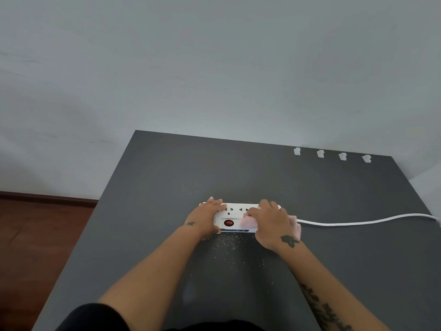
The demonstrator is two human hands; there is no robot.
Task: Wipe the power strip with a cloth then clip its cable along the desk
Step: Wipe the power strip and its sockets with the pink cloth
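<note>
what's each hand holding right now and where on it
Left hand steadies the power strip by its left end. Right hand presses a pink cloth onto the strip's right part.

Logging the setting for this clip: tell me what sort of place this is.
Probably a plain room at home or in an office, set up as a desk workspace: a dark desk against a bare pale wall, reddish wood floor with a baseboard, and a power strip being wiped.

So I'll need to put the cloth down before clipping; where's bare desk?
Bare desk lies left of the power strip, and between it and the clips. Debris sits nearer you; the cable crosses the right.
</note>
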